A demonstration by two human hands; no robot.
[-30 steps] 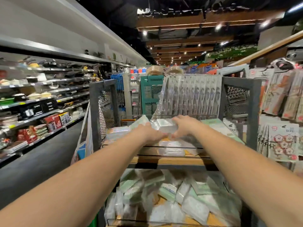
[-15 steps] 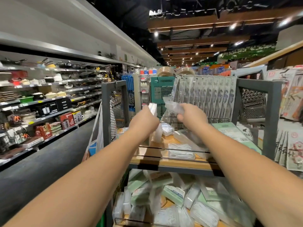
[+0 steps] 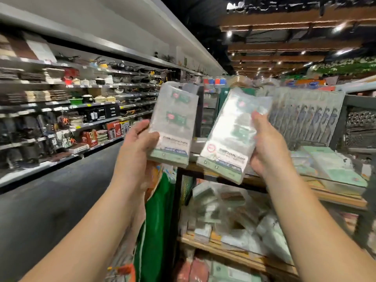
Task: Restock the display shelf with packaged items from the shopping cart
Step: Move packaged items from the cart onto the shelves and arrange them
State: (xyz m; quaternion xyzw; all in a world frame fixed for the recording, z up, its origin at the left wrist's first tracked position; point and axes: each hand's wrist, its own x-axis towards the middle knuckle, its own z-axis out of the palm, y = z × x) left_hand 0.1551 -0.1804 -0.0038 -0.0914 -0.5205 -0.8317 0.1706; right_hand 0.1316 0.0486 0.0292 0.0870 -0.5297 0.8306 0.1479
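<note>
Holding one clear packet (image 3: 173, 127) in my left hand (image 3: 134, 151) and another (image 3: 232, 137) in my right hand (image 3: 268, 147), raised above the shelf's front edge (image 3: 335, 200). Risk: slick film slips from thumb grip.

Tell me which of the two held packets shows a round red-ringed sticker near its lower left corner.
The packet in the right hand, the tilted packet. The packet in the left hand, the upright packet, shows only green labels with small red marks.

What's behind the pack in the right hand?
Behind the right pack hang upright packaged strips on the display shelf. The pack covers their left end; fingers behind it are hidden.
</note>
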